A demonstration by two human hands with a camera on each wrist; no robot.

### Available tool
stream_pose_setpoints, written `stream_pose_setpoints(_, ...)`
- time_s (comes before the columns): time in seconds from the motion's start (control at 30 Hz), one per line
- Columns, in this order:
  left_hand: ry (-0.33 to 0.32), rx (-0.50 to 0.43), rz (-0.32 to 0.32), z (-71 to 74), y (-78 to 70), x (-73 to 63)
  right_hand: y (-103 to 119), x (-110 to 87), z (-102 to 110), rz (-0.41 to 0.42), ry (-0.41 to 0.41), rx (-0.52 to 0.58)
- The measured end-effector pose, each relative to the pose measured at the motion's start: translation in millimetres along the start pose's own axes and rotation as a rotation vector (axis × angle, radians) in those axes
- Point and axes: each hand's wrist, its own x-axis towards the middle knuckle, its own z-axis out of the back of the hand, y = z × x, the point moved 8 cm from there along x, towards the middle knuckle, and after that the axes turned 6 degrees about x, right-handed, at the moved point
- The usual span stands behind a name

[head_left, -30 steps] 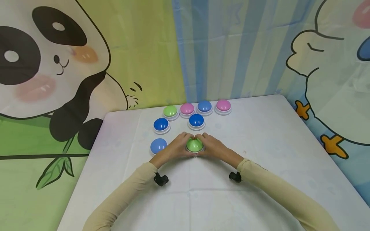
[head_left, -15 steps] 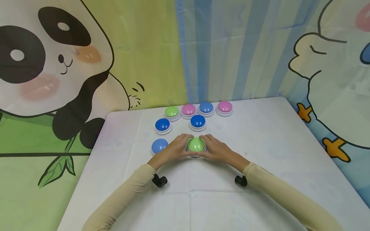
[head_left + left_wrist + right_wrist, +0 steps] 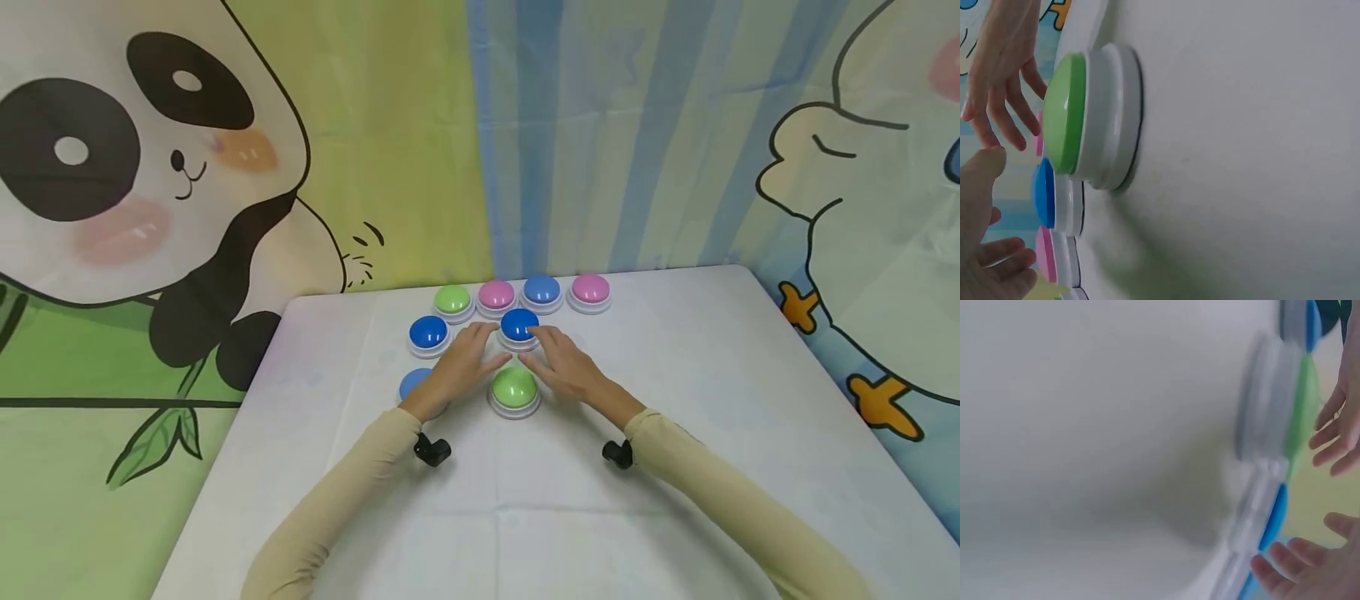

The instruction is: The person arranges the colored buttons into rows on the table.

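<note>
A push button with a green dome (image 3: 514, 388) on a white round base sits on the white table, in front of me. Just beyond it is a dark blue push button (image 3: 516, 323). My left hand (image 3: 463, 362) and right hand (image 3: 567, 367) hover around the space between these two, fingers extended and holding nothing. The right fingertips overlap the dark blue dome's edge in the head view; whether they touch it I cannot tell. In the left wrist view both hands are off the green button (image 3: 1065, 115). The right wrist view is blurred, with the right hand (image 3: 1316, 569) spread.
A light blue button (image 3: 415, 382) is partly covered by the left wrist. Another dark blue one (image 3: 428, 332) lies behind it. At the back stand a green (image 3: 453, 299), a pink (image 3: 497, 294), a light blue (image 3: 542, 290) and a second pink button (image 3: 590, 289), before a printed curtain (image 3: 405, 125).
Both hands held the green button between them earlier. They have let go, lifted off and moved forward toward the dark blue button. The green button stays on the table; the view has shifted slightly.
</note>
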Motion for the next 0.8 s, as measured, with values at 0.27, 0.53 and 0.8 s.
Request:
stream_pose_setpoints(0.27, 0.166, -0.037, 0.104, -19.9, 11.2, 49.6, -13, 47.4, 6, 0.010, 0.016, -0.121)
stream_pose_setpoints(0.53, 0.173, -0.057, 0.122, -27.1, 8.3, 55.6, -24, 55.8, -10, 0.013, 0.041, -0.028)
stream_pose_setpoints(0.8, 0.151, -0.041, 0.094, -28.2, 6.8, 56.1, -23, 54.9, -7, 0.085, -0.014, -0.002)
